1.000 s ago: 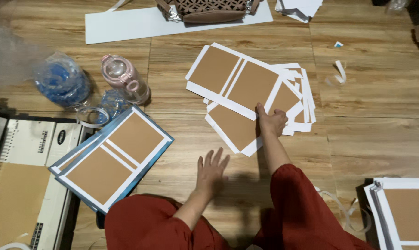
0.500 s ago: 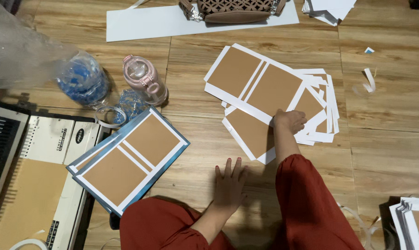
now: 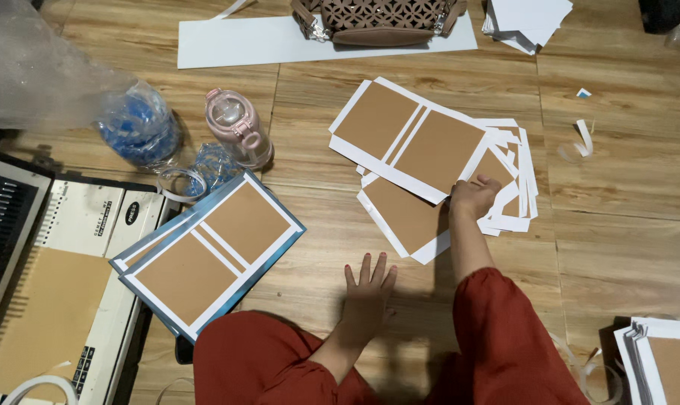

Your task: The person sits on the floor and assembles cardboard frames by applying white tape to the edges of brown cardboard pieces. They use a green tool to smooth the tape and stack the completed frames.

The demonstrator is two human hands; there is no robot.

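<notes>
1. The card pile (image 3: 430,161) lies on the floor (image 3: 625,187), as before.
2. The right hand (image 3: 473,196) still pinches the top card's edge, fingers closed on it.
3. The left hand (image 3: 366,289) stays flat on the floor, fingers spread, holding nothing.
4. A second stack (image 3: 209,251), a pink bottle (image 3: 239,127) and a binding machine (image 3: 51,285) lie left, well apart.

One head-worn camera looks steeply down, fairly near, at the wooden floor (image 3: 618,247).

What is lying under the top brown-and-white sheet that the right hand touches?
Under the top sheet lie more brown-and-white sheets, fanned out beneath the right hand. How many cannot be seen; it covers them.
</notes>
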